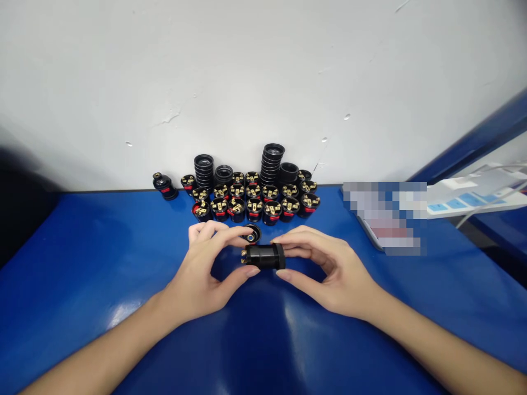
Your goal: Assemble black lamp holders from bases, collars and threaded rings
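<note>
A black cylindrical electrical connector [261, 257] lies sideways between my hands, brass terminals pointing left and a wider ring [281, 257] at its right end. My left hand [206, 269] pinches the terminal end between thumb and fingers. On the ring end, the thumb and fingertips of my right hand [325, 269] close from below and above. Just behind it sits a round black cup-shaped part [252, 233], partly covered by my left fingers. Further back stand several short black connector bodies [254, 208] with brass terminals up and red marks.
Two stacks of black rings [273, 164] [204, 171] stand near the white wall [263, 82]. A black connector with a narrow neck [165, 186] is at the back left. At right are a blurred-out phone-like object [374, 233] and a white power strip [465, 206] with cables.
</note>
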Action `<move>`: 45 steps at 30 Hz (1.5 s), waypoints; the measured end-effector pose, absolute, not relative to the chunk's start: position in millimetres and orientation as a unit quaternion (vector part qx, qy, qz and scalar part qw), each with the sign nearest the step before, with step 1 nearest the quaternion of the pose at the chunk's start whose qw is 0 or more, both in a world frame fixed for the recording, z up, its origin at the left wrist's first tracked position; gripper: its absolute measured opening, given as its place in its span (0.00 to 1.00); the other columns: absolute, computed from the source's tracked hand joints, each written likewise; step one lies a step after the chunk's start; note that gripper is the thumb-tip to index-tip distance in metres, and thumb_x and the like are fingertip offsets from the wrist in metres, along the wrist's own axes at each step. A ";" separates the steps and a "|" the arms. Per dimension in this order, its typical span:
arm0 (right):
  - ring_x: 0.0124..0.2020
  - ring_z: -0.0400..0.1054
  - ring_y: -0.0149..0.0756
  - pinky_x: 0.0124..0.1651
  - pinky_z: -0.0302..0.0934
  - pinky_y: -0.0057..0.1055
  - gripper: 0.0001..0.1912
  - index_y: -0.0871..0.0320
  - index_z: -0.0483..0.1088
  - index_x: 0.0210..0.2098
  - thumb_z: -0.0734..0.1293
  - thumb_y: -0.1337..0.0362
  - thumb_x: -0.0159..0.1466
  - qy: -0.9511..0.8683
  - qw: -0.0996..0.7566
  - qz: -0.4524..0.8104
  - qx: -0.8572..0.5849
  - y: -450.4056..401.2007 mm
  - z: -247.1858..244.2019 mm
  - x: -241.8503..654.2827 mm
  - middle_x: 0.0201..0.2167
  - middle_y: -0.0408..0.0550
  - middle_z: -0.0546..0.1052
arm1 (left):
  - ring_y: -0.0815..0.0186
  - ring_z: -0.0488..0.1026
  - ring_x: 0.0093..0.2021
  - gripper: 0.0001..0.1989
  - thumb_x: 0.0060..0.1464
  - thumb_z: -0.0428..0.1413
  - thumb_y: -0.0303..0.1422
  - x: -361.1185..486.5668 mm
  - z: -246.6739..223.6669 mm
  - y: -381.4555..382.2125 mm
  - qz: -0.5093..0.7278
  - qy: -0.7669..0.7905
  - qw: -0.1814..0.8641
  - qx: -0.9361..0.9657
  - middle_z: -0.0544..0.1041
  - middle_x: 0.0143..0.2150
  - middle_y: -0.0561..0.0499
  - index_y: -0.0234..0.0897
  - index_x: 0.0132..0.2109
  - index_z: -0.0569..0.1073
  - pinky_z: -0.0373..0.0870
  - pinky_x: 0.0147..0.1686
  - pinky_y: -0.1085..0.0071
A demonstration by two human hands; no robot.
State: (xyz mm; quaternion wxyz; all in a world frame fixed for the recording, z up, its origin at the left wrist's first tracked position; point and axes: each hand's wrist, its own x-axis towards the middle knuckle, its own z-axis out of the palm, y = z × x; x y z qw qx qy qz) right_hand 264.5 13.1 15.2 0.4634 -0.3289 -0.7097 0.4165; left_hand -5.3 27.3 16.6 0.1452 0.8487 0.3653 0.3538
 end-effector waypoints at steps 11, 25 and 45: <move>0.49 0.86 0.40 0.57 0.84 0.35 0.19 0.55 0.80 0.57 0.78 0.71 0.68 -0.713 0.462 0.409 -0.332 13.6 13.2 262.7 0.49 0.51 0.82 | 0.56 0.73 0.58 0.33 0.63 0.72 0.34 -3.6 13.3 27.1 0.366 0.344 0.147 0.852 0.83 0.57 0.49 0.48 0.69 0.66 0.64 0.60 0.59; 0.48 0.85 0.37 0.57 0.83 0.31 0.20 0.53 0.79 0.58 0.78 0.71 0.68 -0.738 0.449 0.383 -0.326 13.4 15.2 265.6 0.49 0.49 0.82 | 0.59 0.73 0.52 0.23 0.67 0.67 0.29 -2.0 10.8 28.5 0.362 0.339 0.106 0.862 0.84 0.54 0.52 0.48 0.64 0.71 0.64 0.56 0.62; 0.49 0.84 0.36 0.58 0.82 0.30 0.20 0.53 0.79 0.58 0.78 0.70 0.68 -0.740 0.446 0.378 -0.333 14.8 13.1 267.2 0.50 0.48 0.82 | 0.62 0.79 0.52 0.25 0.66 0.68 0.29 -1.5 9.0 30.2 0.394 0.305 0.146 0.855 0.83 0.54 0.49 0.45 0.66 0.71 0.72 0.56 0.64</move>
